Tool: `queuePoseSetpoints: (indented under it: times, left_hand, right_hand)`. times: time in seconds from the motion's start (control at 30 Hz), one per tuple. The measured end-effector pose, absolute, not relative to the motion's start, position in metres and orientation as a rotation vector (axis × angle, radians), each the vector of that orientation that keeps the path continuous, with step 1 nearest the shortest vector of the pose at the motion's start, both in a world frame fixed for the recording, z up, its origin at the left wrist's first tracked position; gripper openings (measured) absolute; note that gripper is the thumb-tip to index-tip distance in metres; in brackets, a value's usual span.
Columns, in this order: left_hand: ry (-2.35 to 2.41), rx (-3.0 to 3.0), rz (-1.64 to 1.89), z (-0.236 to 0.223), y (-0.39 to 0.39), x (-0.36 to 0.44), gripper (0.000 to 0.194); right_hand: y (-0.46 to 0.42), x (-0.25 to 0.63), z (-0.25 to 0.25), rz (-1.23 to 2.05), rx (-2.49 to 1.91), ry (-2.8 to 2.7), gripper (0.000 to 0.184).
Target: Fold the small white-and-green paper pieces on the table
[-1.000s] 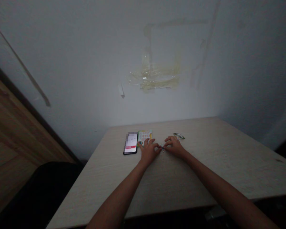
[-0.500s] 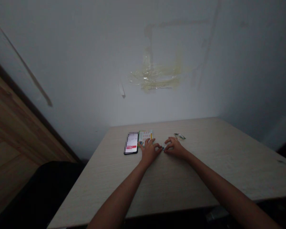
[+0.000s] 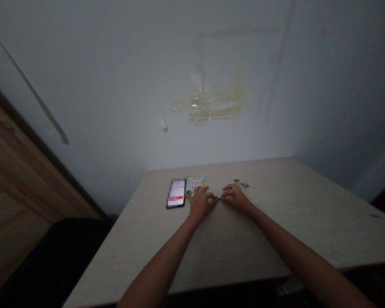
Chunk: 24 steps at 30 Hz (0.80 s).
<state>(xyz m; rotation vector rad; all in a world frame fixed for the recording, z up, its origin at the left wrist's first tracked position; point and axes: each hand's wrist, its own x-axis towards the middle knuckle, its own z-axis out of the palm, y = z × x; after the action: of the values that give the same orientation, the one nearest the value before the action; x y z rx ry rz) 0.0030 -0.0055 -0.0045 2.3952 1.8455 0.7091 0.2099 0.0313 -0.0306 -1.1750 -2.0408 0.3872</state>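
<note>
Between my fingertips lies a small whitish piece [image 3: 219,198] with a bit of blue, low on the table; its kind is too small to make out. My left hand [image 3: 201,202] pinches it from the left with thumb and forefinger, the other fingers spread. From the right, my right hand [image 3: 236,198] pinches at the same piece with thumb and forefinger. A printed, colourful booklet or card [image 3: 195,183] lies just beyond my left hand, partly covered by its fingers. Past my right hand rests a small crumpled wrapper or packet [image 3: 241,183].
A phone [image 3: 176,193] with a lit screen lies left of the booklet. The pale wooden table [image 3: 269,239] meets a grey wall [image 3: 122,107] with tape remnants [image 3: 211,107]. A wooden panel [image 3: 13,171] and a dark object [image 3: 64,256] stand at the left.
The right fingertips have shifted very slightly around the small piece. Both hands stay in nearly the same place; the whole view has moved a little.
</note>
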Motion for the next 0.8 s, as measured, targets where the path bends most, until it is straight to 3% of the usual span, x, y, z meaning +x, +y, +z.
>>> queuePoseSetpoints:
  times: [0.23,0.8]
  left_hand:
    - [1.843,2.392,0.694,-0.0035,-0.0063,0.0029,0.018]
    - [1.859,2.375,0.707,-0.0030,-0.0072,0.0050,0.017]
  right_hand:
    - [0.0300,0.2047,-0.0340,0.290,-1.241,-2.036,0.008]
    - [0.0254,0.2082,-0.0279,0.408,-1.172,-2.129,0.005]
